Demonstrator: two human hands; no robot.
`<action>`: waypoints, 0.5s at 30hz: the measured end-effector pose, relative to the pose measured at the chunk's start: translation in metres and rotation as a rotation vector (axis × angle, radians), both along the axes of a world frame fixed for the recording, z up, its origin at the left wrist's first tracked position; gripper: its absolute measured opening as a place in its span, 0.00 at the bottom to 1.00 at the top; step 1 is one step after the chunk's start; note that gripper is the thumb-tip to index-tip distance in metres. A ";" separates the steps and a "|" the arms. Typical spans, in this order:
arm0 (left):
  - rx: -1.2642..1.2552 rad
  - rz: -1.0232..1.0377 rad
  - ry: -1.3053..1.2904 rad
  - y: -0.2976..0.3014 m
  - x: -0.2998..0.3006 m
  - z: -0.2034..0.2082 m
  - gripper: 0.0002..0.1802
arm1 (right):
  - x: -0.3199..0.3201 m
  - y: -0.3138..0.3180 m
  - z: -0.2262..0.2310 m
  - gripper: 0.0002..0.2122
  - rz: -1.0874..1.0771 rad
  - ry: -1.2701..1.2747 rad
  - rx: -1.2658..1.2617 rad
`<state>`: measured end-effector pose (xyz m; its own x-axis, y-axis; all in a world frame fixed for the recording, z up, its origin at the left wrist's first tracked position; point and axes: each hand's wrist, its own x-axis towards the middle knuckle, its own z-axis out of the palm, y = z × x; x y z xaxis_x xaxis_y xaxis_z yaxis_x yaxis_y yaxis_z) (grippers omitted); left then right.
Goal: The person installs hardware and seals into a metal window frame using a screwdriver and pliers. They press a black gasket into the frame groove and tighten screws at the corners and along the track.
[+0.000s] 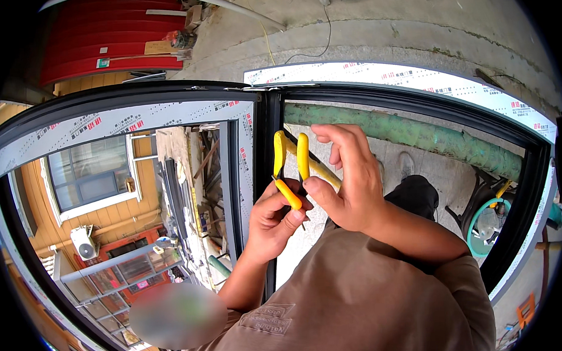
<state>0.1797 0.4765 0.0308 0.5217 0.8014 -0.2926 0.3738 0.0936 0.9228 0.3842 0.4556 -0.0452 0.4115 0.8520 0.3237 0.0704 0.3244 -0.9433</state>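
Yellow-handled pliers [303, 155] point their two spread handles away from me, in front of the dark upright of a window frame [268, 123]. My left hand [267, 225] is closed around their lower end, so the jaws are hidden. Between its thumb and fingers there is also a small orange-handled tool [288, 194] with a thin metal end; its kind is unclear. Beside the pliers, my right hand [352, 179] has its thumb close to the right handle and its fingers bent but apart. Whether the thumb touches the handle, I cannot tell.
Printed protective film [376, 73] covers parts of the frame around me. A green pipe [416, 133] runs behind the right opening. At the right, a teal-rimmed basin [472, 234] holds odds and ends. A building with a window [89, 173] appears in the left pane. Red sheeting [109, 33] is at the far left.
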 end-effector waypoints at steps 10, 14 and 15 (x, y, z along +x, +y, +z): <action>0.605 0.071 0.336 0.004 0.003 -0.018 0.15 | -0.023 -0.008 -0.003 0.10 0.254 0.091 -0.041; 0.769 0.072 0.417 0.004 0.007 -0.002 0.19 | -0.015 -0.005 -0.007 0.09 0.223 0.530 -0.157; 0.772 0.124 0.412 0.002 0.003 0.001 0.18 | -0.009 0.001 -0.006 0.09 0.235 0.665 -0.200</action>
